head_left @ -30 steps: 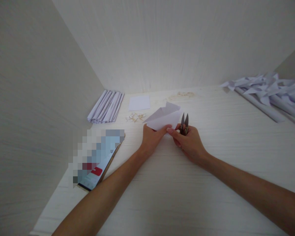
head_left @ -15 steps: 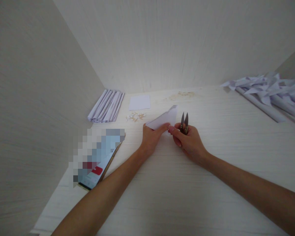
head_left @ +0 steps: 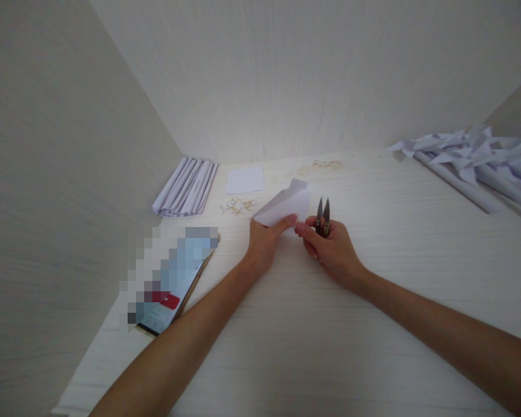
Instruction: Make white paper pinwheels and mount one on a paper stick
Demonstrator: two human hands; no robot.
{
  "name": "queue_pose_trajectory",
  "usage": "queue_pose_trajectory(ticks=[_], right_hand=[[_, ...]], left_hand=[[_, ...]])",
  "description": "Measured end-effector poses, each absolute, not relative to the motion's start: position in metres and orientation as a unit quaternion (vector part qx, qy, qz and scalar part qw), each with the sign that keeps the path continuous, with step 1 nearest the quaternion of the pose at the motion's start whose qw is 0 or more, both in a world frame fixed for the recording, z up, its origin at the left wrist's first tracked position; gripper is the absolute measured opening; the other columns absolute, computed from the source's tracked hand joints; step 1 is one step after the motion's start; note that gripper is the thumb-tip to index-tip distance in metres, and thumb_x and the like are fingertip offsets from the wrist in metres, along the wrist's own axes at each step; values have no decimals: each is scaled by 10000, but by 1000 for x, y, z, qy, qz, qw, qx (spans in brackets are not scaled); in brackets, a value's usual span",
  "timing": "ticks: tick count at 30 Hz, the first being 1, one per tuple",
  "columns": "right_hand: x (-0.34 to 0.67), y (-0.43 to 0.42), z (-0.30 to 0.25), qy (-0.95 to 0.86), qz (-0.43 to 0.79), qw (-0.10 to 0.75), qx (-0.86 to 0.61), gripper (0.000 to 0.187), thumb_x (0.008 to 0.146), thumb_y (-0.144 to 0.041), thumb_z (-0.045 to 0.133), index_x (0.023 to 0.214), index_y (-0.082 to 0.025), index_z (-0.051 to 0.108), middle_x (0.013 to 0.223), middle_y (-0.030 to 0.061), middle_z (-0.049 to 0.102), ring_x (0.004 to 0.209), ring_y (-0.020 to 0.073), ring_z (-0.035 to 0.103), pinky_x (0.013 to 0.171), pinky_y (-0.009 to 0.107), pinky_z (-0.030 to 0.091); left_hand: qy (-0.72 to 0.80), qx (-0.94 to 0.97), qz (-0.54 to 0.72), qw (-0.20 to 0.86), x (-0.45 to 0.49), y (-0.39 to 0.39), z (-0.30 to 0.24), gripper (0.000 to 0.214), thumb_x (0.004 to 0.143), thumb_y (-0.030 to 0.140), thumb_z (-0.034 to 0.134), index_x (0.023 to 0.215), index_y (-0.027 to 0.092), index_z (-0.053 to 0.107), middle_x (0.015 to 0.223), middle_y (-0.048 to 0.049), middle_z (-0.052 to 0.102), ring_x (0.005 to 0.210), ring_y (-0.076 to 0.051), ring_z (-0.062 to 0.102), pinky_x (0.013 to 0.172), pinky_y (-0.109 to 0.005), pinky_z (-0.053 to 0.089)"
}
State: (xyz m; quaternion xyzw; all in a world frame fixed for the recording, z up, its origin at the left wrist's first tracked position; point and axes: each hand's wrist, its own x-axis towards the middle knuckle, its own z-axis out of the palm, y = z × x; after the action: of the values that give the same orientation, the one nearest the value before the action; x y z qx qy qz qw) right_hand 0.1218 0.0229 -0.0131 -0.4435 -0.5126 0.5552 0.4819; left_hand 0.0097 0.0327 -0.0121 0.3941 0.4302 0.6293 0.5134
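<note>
Left hand (head_left: 263,240), head view: I had it closed on the lower edge of the folded paper (head_left: 286,209), thumb on top.
Right hand (head_left: 330,246): it gripped the snips (head_left: 326,213), blades parted, fingertips pinched beside the paper; whether on anything, I couldn't tell.
Folded paper: between my hands, partly worked, I judged.
Folded pieces (head_left: 464,150): far right, seemingly done.
Paper rolls (head_left: 186,188), flat sheet (head_left: 245,180), small sticks (head_left: 238,205): seemingly left to use.

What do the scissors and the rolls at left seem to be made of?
Scissors: probably metal, dull grey, judging by the slim pointed blades; the right hand hides the lower part. Rolls: likely paper, matte white; thin curled edges show at the near ends.
</note>
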Motion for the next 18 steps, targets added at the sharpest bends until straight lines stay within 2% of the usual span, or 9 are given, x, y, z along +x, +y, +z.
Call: queue_pose_trajectory(ticks=[9, 18], right_hand=[[121, 24, -16, -500, 550, 491, -455, 295, 611, -399, 658, 623, -162, 483, 363, -92, 379, 323, 33, 301, 312, 168, 203], [122, 23, -15, -502, 544, 489, -461, 331, 592, -429, 662, 563, -160, 470, 354, -87, 377, 325, 35, 297, 323, 178, 196]], left_hand=[[420, 383, 632, 527, 10, 32, -11, 315, 516, 200, 699, 822, 149, 640, 742, -20, 658, 698, -140, 584, 666, -272, 456], [452, 407, 616, 501, 10, 32, -10, 263, 513, 225, 694, 755, 138, 640, 709, -23, 647, 657, -140, 569, 641, -274, 467]])
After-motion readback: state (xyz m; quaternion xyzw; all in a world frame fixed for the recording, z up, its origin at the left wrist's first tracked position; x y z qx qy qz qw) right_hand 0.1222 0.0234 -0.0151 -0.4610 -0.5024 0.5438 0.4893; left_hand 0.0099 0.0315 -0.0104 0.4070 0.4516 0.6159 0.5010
